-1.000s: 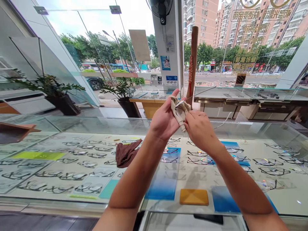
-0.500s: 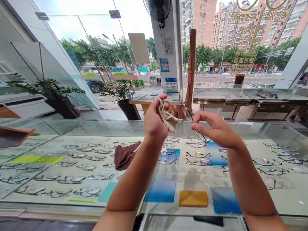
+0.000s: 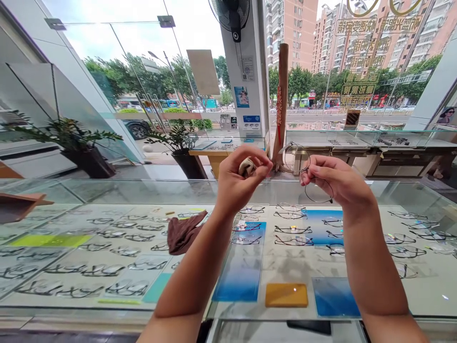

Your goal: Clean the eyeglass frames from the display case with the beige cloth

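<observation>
At centre, the left hand [image 3: 233, 188] is clutching beige cloth [image 3: 246, 166]; the right hand [image 3: 344, 183] is pinching round, thin-rimmed metal eyeglasses [image 3: 307, 166], risking a drop if slackening.

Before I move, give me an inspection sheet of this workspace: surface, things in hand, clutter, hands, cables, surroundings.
Surface: glass display counter, with rows of eyeglasses showing through it.
Things in hand: round-rimmed glasses; beige cloth, mostly hidden.
Clutter: crumpled brown cloth on the glass; orange-yellow block near the front edge, on or under the glass unclear.
Hands: left hand curled around the beige cloth; right hand pinching the round-rimmed glasses.
Cables: thin cords hang below the wall fan.
Surroundings: potted plants, wooden post; trees and buildings outside.
</observation>
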`<action>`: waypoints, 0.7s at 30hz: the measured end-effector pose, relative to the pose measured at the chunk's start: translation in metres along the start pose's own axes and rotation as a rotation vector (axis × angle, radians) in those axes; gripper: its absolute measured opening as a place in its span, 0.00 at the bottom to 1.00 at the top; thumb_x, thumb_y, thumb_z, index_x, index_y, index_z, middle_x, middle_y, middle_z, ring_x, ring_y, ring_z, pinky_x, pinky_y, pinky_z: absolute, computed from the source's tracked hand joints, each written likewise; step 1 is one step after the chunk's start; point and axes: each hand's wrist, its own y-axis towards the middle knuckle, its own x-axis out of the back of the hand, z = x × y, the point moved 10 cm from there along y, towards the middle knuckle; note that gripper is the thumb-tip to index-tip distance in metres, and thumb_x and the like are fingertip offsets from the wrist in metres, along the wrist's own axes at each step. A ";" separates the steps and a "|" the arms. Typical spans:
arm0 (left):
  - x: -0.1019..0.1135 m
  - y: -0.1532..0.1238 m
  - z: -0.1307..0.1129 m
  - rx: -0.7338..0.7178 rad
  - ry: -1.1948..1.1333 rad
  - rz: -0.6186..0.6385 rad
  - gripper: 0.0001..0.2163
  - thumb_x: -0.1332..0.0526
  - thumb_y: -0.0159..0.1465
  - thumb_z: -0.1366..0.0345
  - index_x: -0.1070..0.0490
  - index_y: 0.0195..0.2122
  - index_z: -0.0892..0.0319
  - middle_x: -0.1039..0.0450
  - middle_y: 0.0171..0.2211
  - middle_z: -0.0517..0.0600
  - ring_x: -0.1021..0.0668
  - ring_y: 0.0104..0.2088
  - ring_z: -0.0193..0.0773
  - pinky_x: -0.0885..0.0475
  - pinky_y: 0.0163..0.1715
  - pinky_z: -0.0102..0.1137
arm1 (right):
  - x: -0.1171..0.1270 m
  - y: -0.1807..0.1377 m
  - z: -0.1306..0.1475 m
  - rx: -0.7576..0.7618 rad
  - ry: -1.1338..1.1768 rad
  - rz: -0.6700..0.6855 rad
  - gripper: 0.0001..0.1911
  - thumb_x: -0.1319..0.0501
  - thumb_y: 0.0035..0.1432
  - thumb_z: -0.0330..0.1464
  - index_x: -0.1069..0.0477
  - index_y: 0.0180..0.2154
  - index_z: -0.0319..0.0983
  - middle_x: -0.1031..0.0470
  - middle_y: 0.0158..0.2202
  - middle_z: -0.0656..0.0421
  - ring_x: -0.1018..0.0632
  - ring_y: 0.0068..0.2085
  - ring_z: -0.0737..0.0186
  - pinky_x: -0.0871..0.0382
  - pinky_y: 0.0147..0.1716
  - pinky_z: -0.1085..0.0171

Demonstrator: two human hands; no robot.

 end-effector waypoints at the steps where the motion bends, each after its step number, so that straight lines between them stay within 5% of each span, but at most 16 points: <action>1: 0.002 0.000 -0.003 -0.026 0.010 -0.008 0.06 0.27 0.61 0.62 0.23 0.31 0.53 0.24 0.31 0.48 0.26 0.31 0.34 0.30 0.33 0.31 | 0.000 0.000 0.000 -0.005 -0.007 0.005 0.15 0.28 0.57 0.42 0.27 0.28 0.40 0.27 0.29 0.60 0.26 0.34 0.63 0.29 0.41 0.60; 6: 0.003 0.002 -0.017 -0.145 0.119 0.083 0.06 0.27 0.62 0.62 0.20 0.35 0.55 0.20 0.39 0.51 0.22 0.36 0.35 0.27 0.37 0.31 | -0.005 0.000 -0.005 -0.053 -0.035 0.060 0.15 0.27 0.56 0.43 0.26 0.28 0.41 0.25 0.27 0.59 0.25 0.33 0.62 0.29 0.39 0.60; 11: -0.011 -0.001 -0.027 -0.337 0.288 0.275 0.28 0.21 0.53 0.54 0.22 0.54 0.54 0.20 0.52 0.55 0.19 0.42 0.38 0.23 0.38 0.32 | -0.011 0.000 -0.009 -0.084 -0.035 0.147 0.15 0.27 0.56 0.41 0.26 0.27 0.39 0.24 0.26 0.59 0.25 0.31 0.64 0.31 0.37 0.62; 21: -0.026 -0.008 -0.035 -0.462 0.364 0.360 0.27 0.25 0.57 0.50 0.22 0.55 0.54 0.18 0.45 0.53 0.19 0.38 0.35 0.23 0.40 0.30 | -0.019 -0.002 -0.012 -0.126 -0.041 0.208 0.15 0.28 0.56 0.42 0.27 0.27 0.41 0.25 0.26 0.60 0.26 0.30 0.64 0.30 0.35 0.62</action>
